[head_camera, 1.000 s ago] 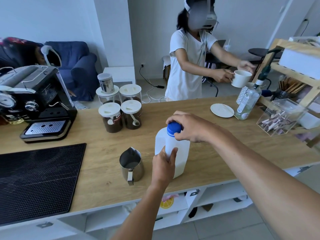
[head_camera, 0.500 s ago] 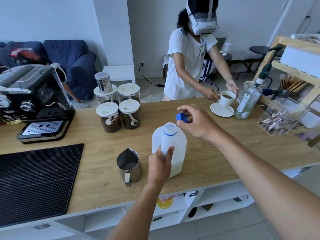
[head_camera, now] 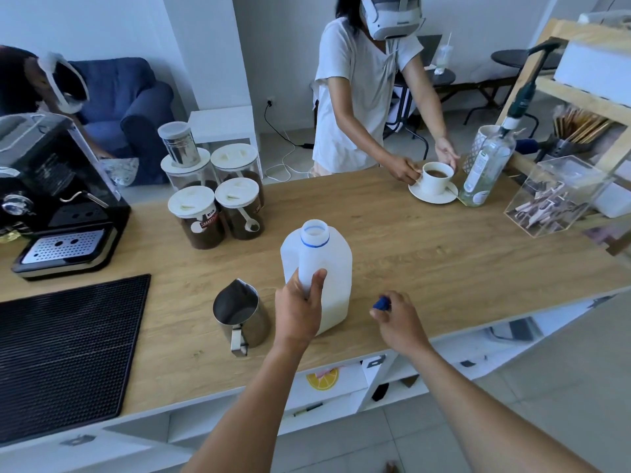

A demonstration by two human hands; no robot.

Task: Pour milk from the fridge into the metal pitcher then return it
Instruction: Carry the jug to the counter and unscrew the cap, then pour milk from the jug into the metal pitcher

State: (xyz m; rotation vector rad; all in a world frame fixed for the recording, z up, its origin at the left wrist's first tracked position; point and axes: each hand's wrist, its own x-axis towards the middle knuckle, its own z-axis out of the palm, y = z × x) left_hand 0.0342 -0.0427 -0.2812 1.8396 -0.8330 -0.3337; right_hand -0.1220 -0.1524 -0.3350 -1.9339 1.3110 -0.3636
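The milk jug (head_camera: 327, 261) is stood upright on the wooden counter (head_camera: 426, 268), near the front edge, w/ its neck uncapped and a blue ring seen round the neck. Its near side is gripped by the left hand (head_camera: 298, 310), fingers wrapped round the handle part, thumb laid up the jug's face. The blue cap (head_camera: 381, 303) is pinched in the fingertips of the right hand (head_camera: 399, 322), which is held low over the counter just right of the jug; whether cap or hand touches the wood can't be told.

The metal pitcher (head_camera: 239, 312) is set upright just left of the jug, apart from it, spout turned away, handle toward the camera. Its inside is dark, so contents can't be made out.

Further back-left, 4 coffee jars (head_camera: 205, 220) w/ white lids are grouped, 1 metal tin (head_camera: 179, 143) stacked on the rear-left lid. An espresso machine (head_camera: 61, 199) is placed at the far left, a black mat (head_camera: 61, 353) in front of it. Across the counter a cup (head_camera: 435, 177) on a saucer (head_camera: 432, 196) is held by both hands of a 2nd person (head_camera: 362, 97); a glass bottle (head_camera: 485, 169) & a clear box (head_camera: 553, 196) are seen to its right.
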